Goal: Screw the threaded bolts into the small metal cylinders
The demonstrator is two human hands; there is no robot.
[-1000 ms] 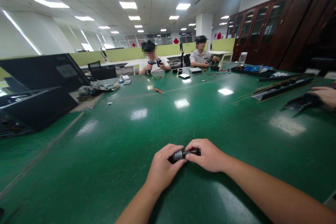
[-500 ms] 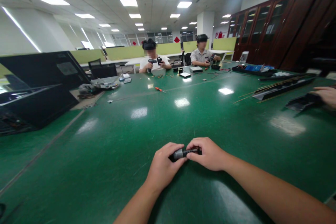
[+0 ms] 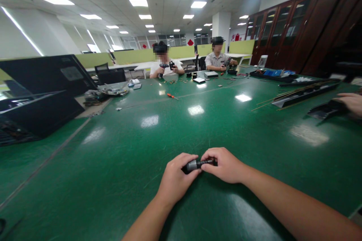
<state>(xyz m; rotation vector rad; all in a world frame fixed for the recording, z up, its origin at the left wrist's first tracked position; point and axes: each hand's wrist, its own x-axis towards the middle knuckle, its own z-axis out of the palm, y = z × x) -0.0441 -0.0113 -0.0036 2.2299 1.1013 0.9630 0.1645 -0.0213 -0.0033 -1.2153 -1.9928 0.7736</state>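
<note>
Head view: both bare hands meet low over the near part of the green tabletop (image 3: 121, 196). Left hand (image 3: 173, 179): thumb and fingers wrapped around a black cylinder with a grey collar (image 3: 192, 165), lying roughly level. Right hand (image 3: 226, 166): thumb and fingers pinching a slender dark shaft (image 3: 206, 162) in line with the collar; far end hidden by the palm. Contact between cylinder and tabletop cannot be told. Farther off, an orange-handled screwdriver (image 3: 171, 96) lies alone. Table's right side: a dark metal channel (image 3: 299, 98) with thin rods beside it; nearer, a co-worker's hand (image 3: 352, 104) on a black part (image 3: 325, 111). Across the table, a seated co-worker (image 3: 154, 69) holds a power drill (image 3: 163, 66).
</note>
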